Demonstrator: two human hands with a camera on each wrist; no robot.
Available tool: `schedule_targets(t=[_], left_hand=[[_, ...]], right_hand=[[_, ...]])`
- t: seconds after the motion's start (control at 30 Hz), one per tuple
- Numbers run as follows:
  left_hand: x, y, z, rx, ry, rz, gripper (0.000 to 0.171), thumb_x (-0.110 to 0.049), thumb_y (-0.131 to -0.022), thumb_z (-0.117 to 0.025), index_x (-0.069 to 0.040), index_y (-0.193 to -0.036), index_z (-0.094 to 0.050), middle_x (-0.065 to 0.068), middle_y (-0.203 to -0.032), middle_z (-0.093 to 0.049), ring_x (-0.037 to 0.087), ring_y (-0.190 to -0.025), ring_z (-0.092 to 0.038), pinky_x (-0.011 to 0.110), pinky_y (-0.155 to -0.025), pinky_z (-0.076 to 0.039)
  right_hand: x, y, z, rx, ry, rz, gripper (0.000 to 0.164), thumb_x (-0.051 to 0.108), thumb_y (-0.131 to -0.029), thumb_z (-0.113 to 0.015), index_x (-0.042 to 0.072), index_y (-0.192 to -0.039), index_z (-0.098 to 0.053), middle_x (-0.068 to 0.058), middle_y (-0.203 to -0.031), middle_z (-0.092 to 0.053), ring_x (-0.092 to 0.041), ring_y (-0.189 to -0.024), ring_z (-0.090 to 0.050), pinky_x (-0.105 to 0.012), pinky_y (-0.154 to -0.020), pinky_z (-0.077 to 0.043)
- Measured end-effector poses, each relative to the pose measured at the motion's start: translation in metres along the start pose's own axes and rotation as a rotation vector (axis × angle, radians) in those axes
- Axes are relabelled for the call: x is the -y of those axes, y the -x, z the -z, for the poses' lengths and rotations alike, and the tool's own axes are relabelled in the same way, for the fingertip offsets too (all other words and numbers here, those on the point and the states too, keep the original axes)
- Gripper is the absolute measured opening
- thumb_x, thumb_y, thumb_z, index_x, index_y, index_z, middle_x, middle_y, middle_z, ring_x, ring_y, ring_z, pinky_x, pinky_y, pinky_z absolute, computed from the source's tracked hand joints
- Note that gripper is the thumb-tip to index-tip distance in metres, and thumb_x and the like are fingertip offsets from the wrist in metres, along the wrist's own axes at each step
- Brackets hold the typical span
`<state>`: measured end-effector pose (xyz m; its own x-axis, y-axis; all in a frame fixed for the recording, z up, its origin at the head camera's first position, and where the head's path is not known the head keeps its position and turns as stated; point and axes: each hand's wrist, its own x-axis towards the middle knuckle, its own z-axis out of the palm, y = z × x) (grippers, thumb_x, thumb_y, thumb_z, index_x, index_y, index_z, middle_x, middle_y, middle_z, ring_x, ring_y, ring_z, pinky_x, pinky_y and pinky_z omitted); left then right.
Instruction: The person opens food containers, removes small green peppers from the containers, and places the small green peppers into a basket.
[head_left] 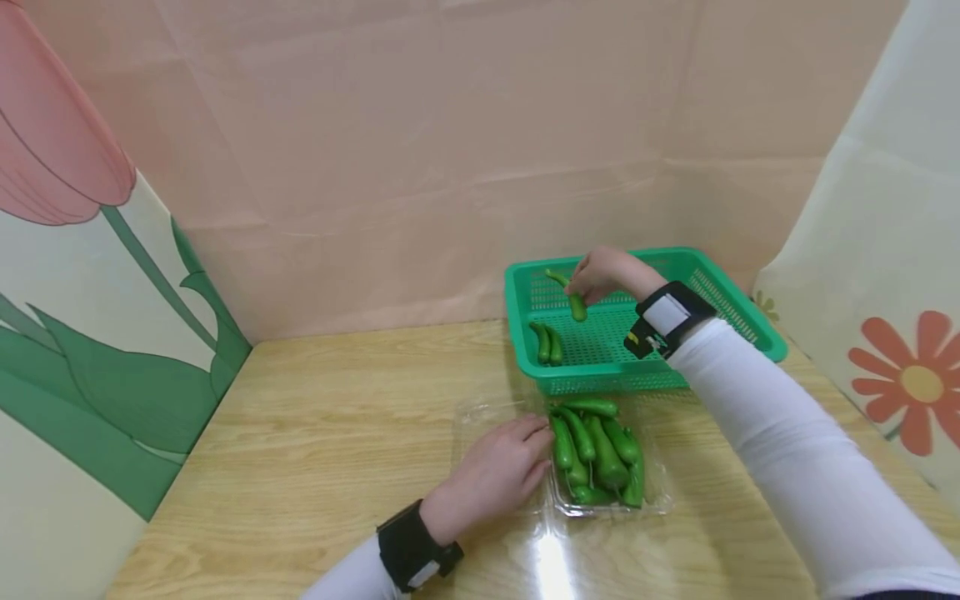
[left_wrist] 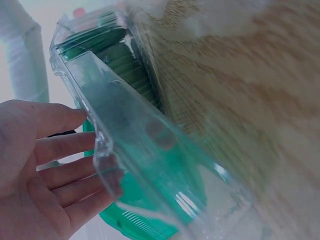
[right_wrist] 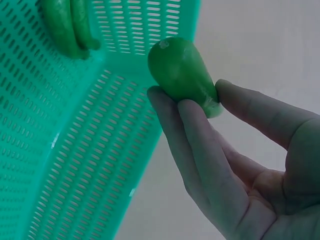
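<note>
My right hand pinches a green chili pepper between thumb and fingertips above the green plastic basket. The right wrist view shows the same pepper blunt end toward the camera. Two more peppers lie together in the basket's left part. In front of it stands an opened clear plastic clamshell box, its right half holding several green peppers. My left hand rests by the fold between its two halves. In the left wrist view, loosely extended fingers touch the clear plastic edge.
The basket and box stand on a wood-grain table. Behind it hangs a plain pinkish sheet. Flower-printed panels flank the table, with a tulip at left and a red flower at right.
</note>
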<state>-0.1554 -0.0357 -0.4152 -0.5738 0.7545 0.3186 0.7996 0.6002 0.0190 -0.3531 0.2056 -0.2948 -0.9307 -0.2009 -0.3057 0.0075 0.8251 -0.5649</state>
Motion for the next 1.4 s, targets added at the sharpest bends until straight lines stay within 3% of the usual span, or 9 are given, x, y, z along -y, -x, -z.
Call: schedule_targets(t=[0.2,0.33,0.43,0.53,0.63,0.77,1.03,1.2,1.4], left_hand=[[-0.001,0.0,0.0,0.002,-0.015,0.002,0.039,-0.029,-0.091,-0.061,-0.008,-0.123,-0.06,0.01,-0.13,-0.059,0.022,-0.123,-0.055,0.032,-0.107,-0.044],[-0.001,-0.001,0.0,0.004,-0.024,0.001,0.039,-0.03,-0.091,-0.061,-0.008,-0.123,-0.06,0.011,-0.13,-0.059,0.022,-0.123,-0.055,0.032,-0.106,-0.044],[-0.001,-0.001,0.001,0.009,-0.02,0.005,0.039,-0.03,-0.091,-0.061,-0.008,-0.123,-0.06,0.011,-0.13,-0.058,0.023,-0.123,-0.055,0.033,-0.106,-0.045],[-0.002,0.0,0.0,0.014,-0.021,0.008,0.039,-0.03,-0.091,-0.061,-0.008,-0.124,-0.059,0.011,-0.131,-0.058,0.023,-0.123,-0.054,0.032,-0.106,-0.045],[-0.002,0.0,0.0,0.018,-0.021,0.011,0.039,-0.03,-0.092,-0.06,-0.008,-0.124,-0.059,0.01,-0.131,-0.058,0.023,-0.124,-0.054,0.033,-0.107,-0.044],[-0.002,0.0,0.001,0.021,-0.017,0.013,0.039,-0.03,-0.091,-0.061,-0.009,-0.124,-0.059,0.011,-0.131,-0.058,0.023,-0.124,-0.054,0.034,-0.107,-0.044],[-0.003,-0.001,0.003,0.025,-0.013,0.013,0.039,-0.03,-0.091,-0.061,-0.008,-0.124,-0.059,0.011,-0.131,-0.058,0.023,-0.124,-0.054,0.034,-0.107,-0.044],[-0.002,-0.001,0.001,0.022,-0.016,0.012,0.039,-0.03,-0.091,-0.061,-0.008,-0.124,-0.059,0.011,-0.132,-0.057,0.023,-0.124,-0.054,0.033,-0.107,-0.044],[-0.003,-0.001,0.0,0.019,-0.016,0.015,0.039,-0.03,-0.091,-0.061,-0.009,-0.124,-0.059,0.011,-0.132,-0.057,0.023,-0.124,-0.053,0.034,-0.107,-0.044]], right_hand=[[-0.001,-0.013,-0.002,0.034,-0.07,-0.072,0.021,0.017,-0.09,-0.063,-0.003,-0.093,-0.069,-0.01,-0.082,-0.071,-0.016,-0.071,-0.069,-0.029,-0.074,-0.059],[-0.009,-0.026,-0.005,0.106,-0.007,-0.099,0.024,0.017,-0.093,-0.058,-0.004,-0.092,-0.07,-0.006,-0.079,-0.072,-0.01,-0.064,-0.067,-0.026,-0.075,-0.058],[-0.018,-0.037,-0.008,0.16,0.014,-0.122,0.026,0.016,-0.093,-0.055,-0.006,-0.096,-0.07,-0.009,-0.084,-0.073,-0.01,-0.068,-0.068,-0.027,-0.079,-0.058],[-0.027,-0.045,-0.012,0.192,-0.037,-0.146,0.027,0.014,-0.092,-0.056,-0.008,-0.103,-0.066,-0.02,-0.098,-0.071,-0.018,-0.079,-0.071,-0.033,-0.086,-0.058],[-0.033,-0.048,-0.017,0.189,-0.096,-0.166,0.031,0.014,-0.092,-0.06,-0.009,-0.112,-0.062,-0.03,-0.114,-0.063,-0.026,-0.09,-0.07,-0.04,-0.093,-0.055],[-0.035,-0.047,-0.022,0.184,-0.087,-0.184,0.038,0.015,-0.091,-0.061,-0.008,-0.122,-0.056,-0.03,-0.124,-0.057,-0.027,-0.094,-0.07,-0.041,-0.095,-0.053],[-0.031,-0.048,-0.03,0.257,0.024,-0.216,0.04,0.019,-0.096,-0.053,-0.008,-0.124,-0.053,-0.028,-0.13,-0.054,-0.02,-0.092,-0.07,-0.036,-0.096,-0.053],[-0.031,-0.05,-0.037,0.251,-0.019,-0.249,0.045,0.018,-0.095,-0.054,-0.01,-0.129,-0.048,-0.029,-0.132,-0.052,-0.024,-0.099,-0.069,-0.037,-0.098,-0.052],[-0.033,-0.058,-0.042,0.271,0.004,-0.262,0.043,0.017,-0.094,-0.056,-0.008,-0.128,-0.05,-0.027,-0.129,-0.055,-0.026,-0.101,-0.067,-0.033,-0.091,-0.056]])
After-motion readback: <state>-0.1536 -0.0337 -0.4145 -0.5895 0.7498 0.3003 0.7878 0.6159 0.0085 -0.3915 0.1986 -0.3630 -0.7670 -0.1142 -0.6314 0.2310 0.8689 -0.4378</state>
